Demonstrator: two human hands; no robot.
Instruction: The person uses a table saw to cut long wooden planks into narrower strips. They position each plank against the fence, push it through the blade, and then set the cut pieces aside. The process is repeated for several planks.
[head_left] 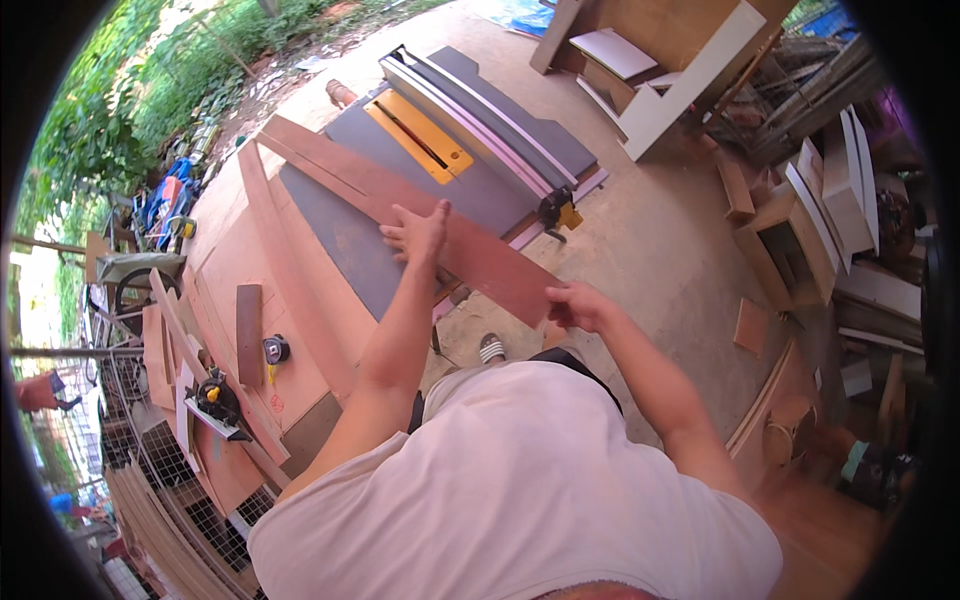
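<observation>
A long reddish-brown wooden board (490,262) lies slantwise over the grey top of a table saw (345,245), its near end sticking out past the saw's front edge. My right hand (578,306) is closed on the corner of that near end, thumb on top. Further up the board, my left hand (415,232) is on or just over its face, fingers spread. Beyond the board are the saw's yellow throat plate (425,140), with a dark slot, and its long rip fence (480,130). A black and yellow fence clamp (560,210) sits at the front rail.
Left of the saw, a wood-topped work surface (220,250) carries a long board strip (290,260), a short brown board (249,330), a tape measure (276,348) and a black power tool (215,395). Wooden cabinet parts (790,255) are piled at right. My sandalled foot (492,347) is on the concrete.
</observation>
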